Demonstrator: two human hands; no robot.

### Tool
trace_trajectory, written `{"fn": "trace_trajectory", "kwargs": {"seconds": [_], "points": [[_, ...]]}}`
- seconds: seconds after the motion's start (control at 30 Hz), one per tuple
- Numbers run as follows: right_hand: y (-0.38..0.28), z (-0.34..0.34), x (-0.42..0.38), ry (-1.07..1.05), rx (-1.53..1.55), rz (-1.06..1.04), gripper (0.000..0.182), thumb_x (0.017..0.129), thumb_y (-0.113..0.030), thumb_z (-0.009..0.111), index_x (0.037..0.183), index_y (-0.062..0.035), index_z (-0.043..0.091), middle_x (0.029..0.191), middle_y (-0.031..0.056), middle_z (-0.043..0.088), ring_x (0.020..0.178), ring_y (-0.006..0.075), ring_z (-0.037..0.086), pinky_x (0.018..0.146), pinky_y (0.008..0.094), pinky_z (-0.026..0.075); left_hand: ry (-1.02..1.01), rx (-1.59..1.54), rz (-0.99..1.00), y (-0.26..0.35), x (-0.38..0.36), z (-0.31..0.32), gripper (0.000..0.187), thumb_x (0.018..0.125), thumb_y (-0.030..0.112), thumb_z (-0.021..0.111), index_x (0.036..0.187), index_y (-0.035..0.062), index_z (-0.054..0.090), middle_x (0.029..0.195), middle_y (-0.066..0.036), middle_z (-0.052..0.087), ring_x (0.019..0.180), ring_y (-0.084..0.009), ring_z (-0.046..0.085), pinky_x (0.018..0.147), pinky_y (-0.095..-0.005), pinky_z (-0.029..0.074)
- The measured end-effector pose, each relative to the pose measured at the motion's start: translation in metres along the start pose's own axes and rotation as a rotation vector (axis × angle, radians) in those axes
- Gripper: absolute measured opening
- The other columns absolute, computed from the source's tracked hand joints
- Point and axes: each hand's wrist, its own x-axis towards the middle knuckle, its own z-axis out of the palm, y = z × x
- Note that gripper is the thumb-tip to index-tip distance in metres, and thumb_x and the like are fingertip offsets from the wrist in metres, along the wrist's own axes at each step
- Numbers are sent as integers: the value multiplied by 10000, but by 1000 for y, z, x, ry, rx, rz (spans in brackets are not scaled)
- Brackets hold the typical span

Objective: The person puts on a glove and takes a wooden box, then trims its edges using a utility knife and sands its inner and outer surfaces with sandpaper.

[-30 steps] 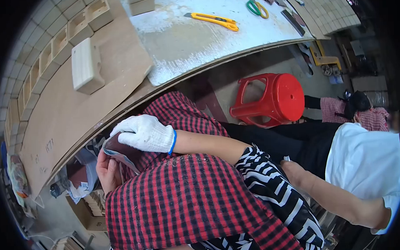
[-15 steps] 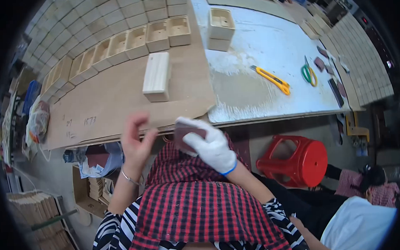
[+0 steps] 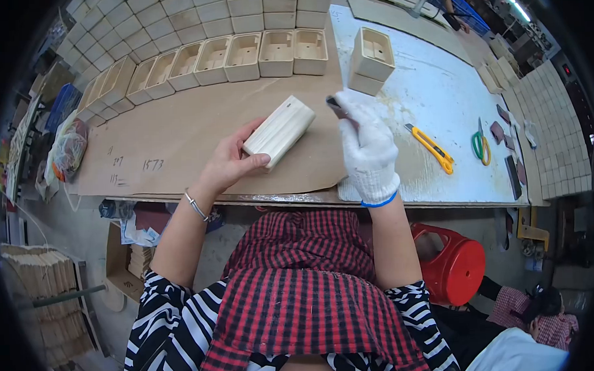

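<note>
My bare left hand [image 3: 232,160] grips the near left end of a pale wooden box [image 3: 283,128], thumb on one side and fingers on the other. The box lies tilted over the brown board, its smooth face up and a small dark slot near its far end. My right hand [image 3: 370,147], in a white knitted glove with a blue cuff, is closed around a dark brown piece of sandpaper [image 3: 337,108]. That hand is raised just right of the box, apart from it. The glove hides most of the sandpaper.
Open wooden boxes [image 3: 243,60] form a row before a stacked wall of boxes [image 3: 193,19]. Two more stacked boxes [image 3: 371,58] stand on the white board. A yellow utility knife [image 3: 432,149] and green-handled scissors [image 3: 481,146] lie right. A red stool [image 3: 460,265] and another person [image 3: 521,338] are below right.
My left hand has moved forward and taken hold of the wooden box, which is now turned at an angle. My gloved right hand has moved forward and right with the sandpaper. The view has shifted.
</note>
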Motion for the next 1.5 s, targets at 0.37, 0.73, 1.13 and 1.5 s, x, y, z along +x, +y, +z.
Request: {"fn": "trace_trajectory", "kwargs": {"seconds": [0.37,0.73,1.13,1.5], "points": [[15,45,-6,-128,9,6,353,837,5,653,1186,-52,663,1135,157,686,1015,305,669,895,379,523,234,913,113,35,25,44,816,725,346,804,1356,-33,452,1081,-204,621,1011,-324,633,866,-396,522],[9,54,5,-310,188,97,340,877,44,584,1210,4,639,1212,202,652,1123,343,638,961,368,500,32,1071,71,33,40,37,710,712,374,727,1270,-4,504,1060,-187,655,891,-351,668,755,-445,545],[5,32,-7,-282,149,99,316,902,6,575,1211,7,638,1236,206,637,1142,339,628,972,367,498,-8,1039,189,27,44,32,698,695,341,742,1266,6,520,1054,-178,660,927,-346,659,779,-434,540],[-5,14,-28,-265,242,295,353,898,-7,563,1247,2,616,1228,178,655,1164,304,622,965,352,502,-113,1064,263,25,47,25,728,687,346,756,1279,0,511,1126,-183,658,967,-351,656,820,-422,534]]}}
